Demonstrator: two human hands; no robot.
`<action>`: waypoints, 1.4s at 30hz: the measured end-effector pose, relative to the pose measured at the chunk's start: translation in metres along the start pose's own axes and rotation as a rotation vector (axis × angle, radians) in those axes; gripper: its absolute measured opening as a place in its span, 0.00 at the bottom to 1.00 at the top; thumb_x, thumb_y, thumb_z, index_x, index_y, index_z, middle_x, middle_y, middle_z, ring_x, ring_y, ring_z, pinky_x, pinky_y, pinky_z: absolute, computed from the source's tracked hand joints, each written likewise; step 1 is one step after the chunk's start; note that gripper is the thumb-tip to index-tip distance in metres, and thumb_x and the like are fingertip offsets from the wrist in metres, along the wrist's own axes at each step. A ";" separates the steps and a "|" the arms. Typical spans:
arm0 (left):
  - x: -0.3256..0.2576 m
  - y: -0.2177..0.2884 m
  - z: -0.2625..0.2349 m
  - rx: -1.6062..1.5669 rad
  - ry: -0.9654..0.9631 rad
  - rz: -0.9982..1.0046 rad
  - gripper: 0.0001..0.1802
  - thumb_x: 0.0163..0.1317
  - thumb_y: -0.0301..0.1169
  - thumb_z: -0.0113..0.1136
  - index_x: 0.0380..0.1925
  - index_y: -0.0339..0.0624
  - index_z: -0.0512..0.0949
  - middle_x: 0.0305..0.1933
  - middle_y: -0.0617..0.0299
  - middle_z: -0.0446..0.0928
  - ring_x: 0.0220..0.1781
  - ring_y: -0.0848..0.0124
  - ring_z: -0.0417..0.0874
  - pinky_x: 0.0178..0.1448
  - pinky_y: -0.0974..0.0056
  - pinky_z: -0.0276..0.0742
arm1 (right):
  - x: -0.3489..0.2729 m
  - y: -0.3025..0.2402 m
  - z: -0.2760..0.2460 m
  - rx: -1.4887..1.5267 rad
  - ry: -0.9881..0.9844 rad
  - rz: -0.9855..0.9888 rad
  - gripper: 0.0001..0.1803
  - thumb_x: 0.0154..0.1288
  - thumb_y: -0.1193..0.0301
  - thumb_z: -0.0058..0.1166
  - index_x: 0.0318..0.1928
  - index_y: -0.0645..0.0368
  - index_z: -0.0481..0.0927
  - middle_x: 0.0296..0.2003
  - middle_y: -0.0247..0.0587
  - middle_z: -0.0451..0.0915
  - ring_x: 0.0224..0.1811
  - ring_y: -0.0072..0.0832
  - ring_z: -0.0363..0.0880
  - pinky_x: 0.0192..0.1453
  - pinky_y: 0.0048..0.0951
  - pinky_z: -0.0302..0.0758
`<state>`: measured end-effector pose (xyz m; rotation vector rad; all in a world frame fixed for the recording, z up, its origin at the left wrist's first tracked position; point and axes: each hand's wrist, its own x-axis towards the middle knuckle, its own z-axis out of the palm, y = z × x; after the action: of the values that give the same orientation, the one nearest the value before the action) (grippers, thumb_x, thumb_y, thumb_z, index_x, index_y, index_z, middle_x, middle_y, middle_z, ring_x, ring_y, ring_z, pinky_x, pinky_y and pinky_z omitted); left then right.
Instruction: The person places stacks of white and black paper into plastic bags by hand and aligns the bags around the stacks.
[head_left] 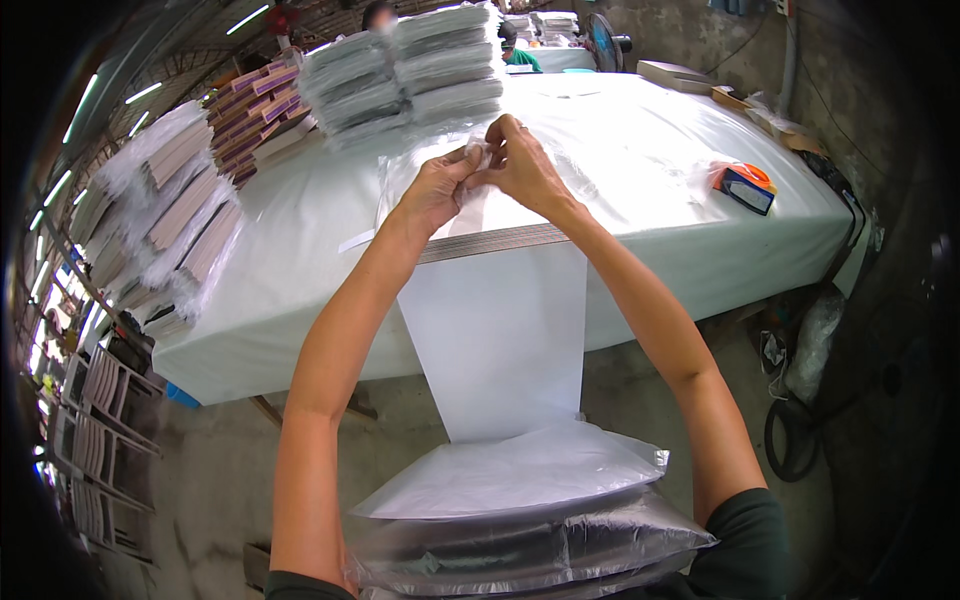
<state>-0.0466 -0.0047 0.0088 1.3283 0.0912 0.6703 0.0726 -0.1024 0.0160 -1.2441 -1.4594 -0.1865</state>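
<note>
My left hand [437, 188] and my right hand [522, 165] meet over the white-covered table [300, 260], both pinching the edge of a clear plastic bag [478, 158]. Under the hands lies a flat stack of thin sheets [500, 241] at the table's near edge. A long white sheet [495, 340] hangs from that stack down toward me. Below it, close to my body, rests a pile of bagged packs [520, 520] in clear plastic.
Tall piles of bagged packs [410, 70] stand at the table's far side, more wrapped bundles [160, 220] along its left edge, and purple-edged boxes [245, 115] behind them. An orange and blue tape dispenser [746, 185] sits right. A fan [603, 42] stands beyond; a person is at the back.
</note>
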 end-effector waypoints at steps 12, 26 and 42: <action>-0.025 0.056 -0.023 -0.020 0.089 0.175 0.24 0.62 0.23 0.48 0.60 0.38 0.61 0.57 0.48 0.69 0.50 0.67 0.77 0.60 0.64 0.71 | -0.003 0.032 -0.002 -0.358 -0.186 -0.306 0.22 0.48 0.91 0.42 0.42 0.56 0.73 0.44 0.46 0.68 0.43 0.39 0.72 0.41 0.37 0.73; -0.222 0.269 -0.068 0.729 0.759 0.997 0.31 0.55 0.21 0.56 0.61 0.45 0.63 0.65 0.57 0.62 0.64 0.67 0.63 0.65 0.62 0.61 | -0.008 0.136 -0.033 -1.087 -0.387 0.439 0.14 0.54 0.80 0.49 0.42 0.60 0.79 0.53 0.55 0.64 0.54 0.46 0.69 0.51 0.38 0.76; -0.152 0.085 0.066 0.538 -0.012 0.378 0.32 0.57 0.13 0.48 0.63 0.38 0.56 0.68 0.56 0.55 0.63 0.68 0.65 0.58 0.66 0.73 | 0.012 0.029 -0.068 -0.426 -0.176 -0.088 0.23 0.48 0.66 0.66 0.46 0.52 0.75 0.54 0.41 0.66 0.59 0.38 0.63 0.59 0.38 0.66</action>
<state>-0.1756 -0.1302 0.0573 1.8928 0.0087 1.0019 0.1395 -0.1316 0.0340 -1.5683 -1.6840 -0.4768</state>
